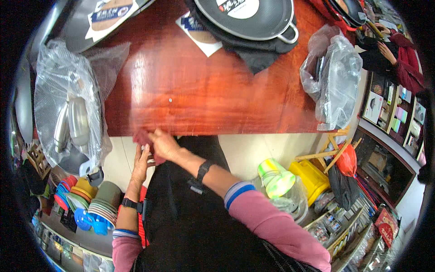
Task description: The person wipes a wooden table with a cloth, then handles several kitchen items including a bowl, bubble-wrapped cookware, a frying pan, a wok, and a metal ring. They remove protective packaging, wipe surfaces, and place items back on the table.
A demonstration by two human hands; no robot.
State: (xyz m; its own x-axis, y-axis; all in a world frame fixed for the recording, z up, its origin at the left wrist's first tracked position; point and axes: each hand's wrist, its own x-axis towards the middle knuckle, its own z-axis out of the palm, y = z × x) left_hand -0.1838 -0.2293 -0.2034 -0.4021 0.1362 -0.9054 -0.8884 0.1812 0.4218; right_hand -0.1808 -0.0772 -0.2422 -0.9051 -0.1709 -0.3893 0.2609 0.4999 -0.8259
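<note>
My right hand (163,144) grips a dark red cloth (142,137) at the front edge of the reddish wooden table (210,98). Just below it, my left hand (141,159) touches the same cloth with its fingers spread; how firmly it holds is hidden. A frying pan (251,23) with a round label rests on black cloth (256,57) at the table's far side. Beside that lies a printed card (200,35).
Plastic-wrapped metalware (76,115) lies at the left, near a large pan (74,34). A clear plastic bag (334,78) covers the right corner. A yellow bin (311,180) and stacked plastic tubs (105,200) stand below. At far right, another person's hands (385,51) are visible.
</note>
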